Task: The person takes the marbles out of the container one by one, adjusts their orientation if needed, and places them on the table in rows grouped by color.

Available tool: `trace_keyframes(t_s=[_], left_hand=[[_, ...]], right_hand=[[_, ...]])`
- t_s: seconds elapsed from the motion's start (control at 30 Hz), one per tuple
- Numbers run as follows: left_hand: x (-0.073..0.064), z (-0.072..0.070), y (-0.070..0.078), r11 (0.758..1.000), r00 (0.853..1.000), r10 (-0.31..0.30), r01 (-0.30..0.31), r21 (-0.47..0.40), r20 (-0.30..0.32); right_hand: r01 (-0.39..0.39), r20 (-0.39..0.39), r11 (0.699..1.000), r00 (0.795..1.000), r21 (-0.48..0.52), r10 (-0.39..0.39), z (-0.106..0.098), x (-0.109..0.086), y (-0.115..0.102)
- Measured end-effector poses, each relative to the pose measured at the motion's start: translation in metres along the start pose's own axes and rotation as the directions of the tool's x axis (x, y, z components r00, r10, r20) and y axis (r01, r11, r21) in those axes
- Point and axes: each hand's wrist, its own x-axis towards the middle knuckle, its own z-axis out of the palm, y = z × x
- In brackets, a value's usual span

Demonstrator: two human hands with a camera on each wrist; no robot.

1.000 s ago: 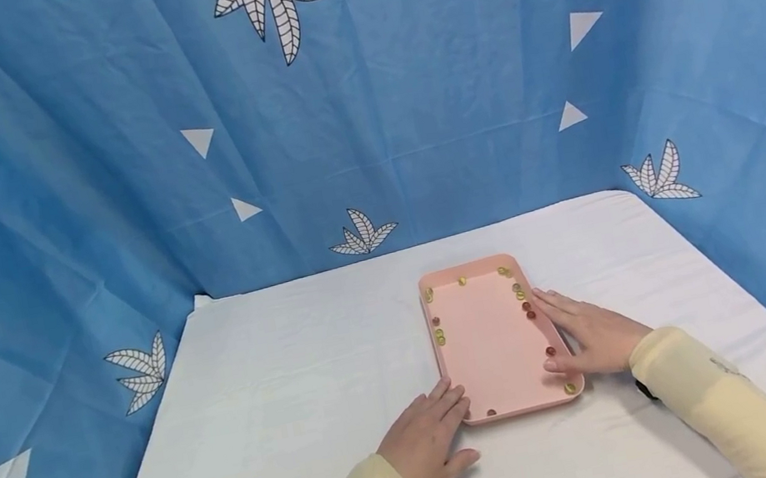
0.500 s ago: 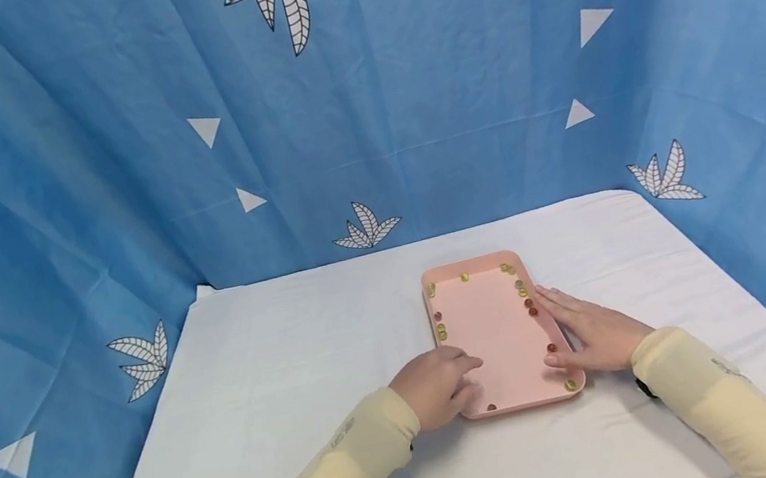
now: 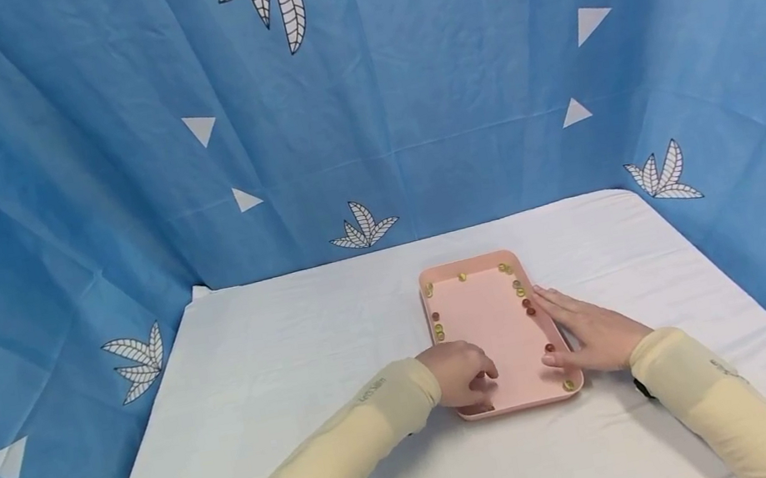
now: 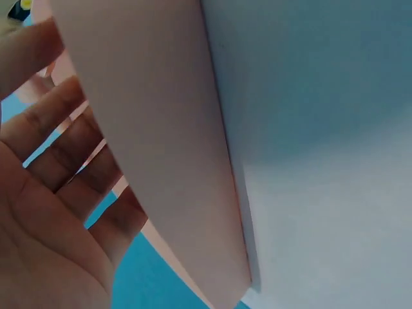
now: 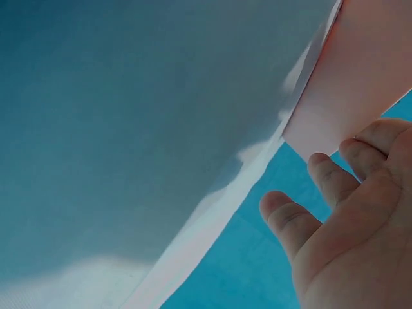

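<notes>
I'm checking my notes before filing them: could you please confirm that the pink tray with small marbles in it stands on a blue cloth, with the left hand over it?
Not quite: the head view shows the cloth is white, not blue. The pink tray does stand on it with small marbles inside and the left hand over it.

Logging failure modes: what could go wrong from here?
1. The left hand reaches over the side of the pink tray; a bump there might jolt the tray and set the small beads along its walls rolling.
2. The thumb of the right hand lies close to a dark red bead and could nudge it.
</notes>
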Motion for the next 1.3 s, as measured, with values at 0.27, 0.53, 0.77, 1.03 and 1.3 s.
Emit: trace_keyframes(t_s=[0.27, 0.53, 0.77, 1.03, 1.3], left_hand=[[0.002, 0.003, 0.004, 0.998, 0.998, 0.008, -0.011, 0.060, 0.057], [0.004, 0.007, 0.004, 0.993, 0.998, 0.054, -0.056, 0.100, 0.026], [0.005, 0.012, 0.002, 0.987, 0.996, 0.089, -0.090, 0.135, 0.016], [0.007, 0.017, 0.001, 0.979, 0.988, 0.152, -0.148, 0.142, -0.018], [0.009, 0.018, 0.003, 0.972, 0.984, 0.177, -0.173, 0.159, -0.012]], right_hand=[[0.000, 0.004, 1.000, 1.000, -0.008, 0.000, 0.000, 0.000, 0.001], [-0.005, 0.008, 1.000, 1.000, -0.002, 0.005, 0.000, 0.000, 0.001], [0.010, -0.016, 1.000, 1.000, -0.010, -0.011, 0.001, 0.000, 0.001], [0.006, -0.007, 1.000, 1.000, -0.012, -0.006, -0.001, 0.000, 0.001], [0.002, -0.001, 1.000, 1.000, -0.002, -0.002, -0.002, 0.000, -0.001]])
